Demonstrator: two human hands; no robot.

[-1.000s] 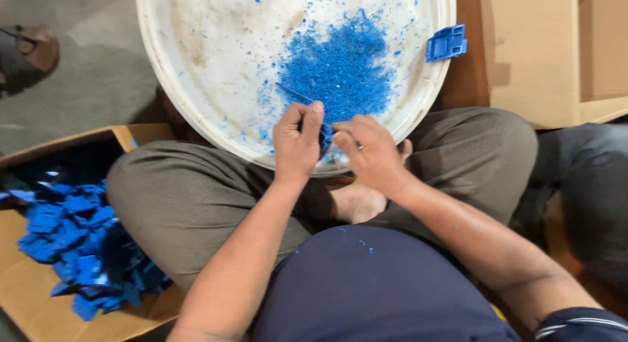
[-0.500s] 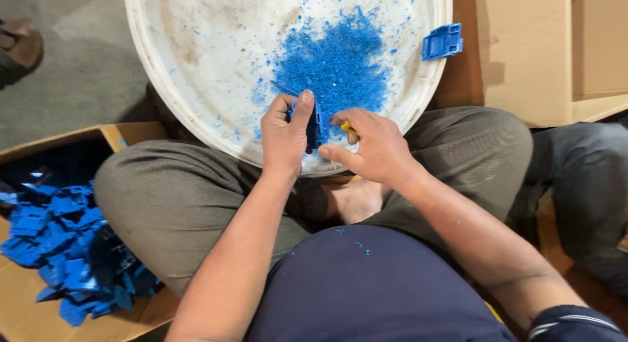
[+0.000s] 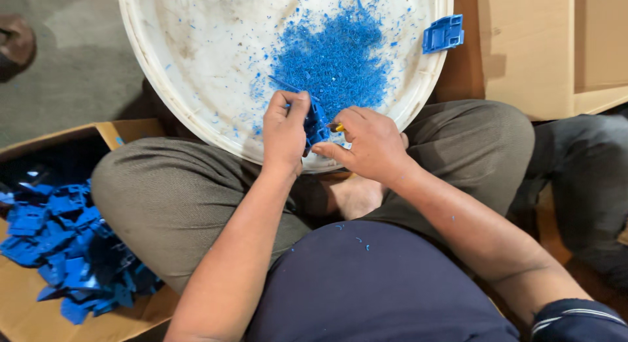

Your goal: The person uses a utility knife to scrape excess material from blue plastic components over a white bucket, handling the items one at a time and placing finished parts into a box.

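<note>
**Trimming a blue plastic part over a white basin, seen from above**

Far left: a cardboard box (image 3: 26, 316) on the floor, holding a loose heap of blue plastic parts (image 3: 65, 250). Stacked close to the open edge, so likely to spill if bumped by the bent left knee just beside it.

Centre: a big round white basin (image 3: 196, 73) resting on crossed legs, its floor covered with a pile of blue shavings (image 3: 337, 60). Balanced on the lap rather than on firm ground, so possibly tipped by any shift of the legs, with shavings scattered; a few specks already lying on the dark shirt.

At the near rim of the basin: left hand (image 3: 284, 132) clenched around a small blue part (image 3: 316, 123), fingers curled over its top. Just to the right, touching the same part: right hand (image 3: 369, 145) gripping a small tool (image 3: 335, 127), only a yellow tip showing; blade hidden, exact kind impossible to tell. Main hazard here, as a judgement: tool working right beside the bare left fingers, so a slip off the hard plastic could cut or jab them. Part itself small and mostly covered, easy to lose grip on.

Right: one more blue piece (image 3: 443, 33) perched on the far rim of the basin, apt to drop off outside if jolted. Beyond it, plain cardboard cartons (image 3: 530, 47).
</note>
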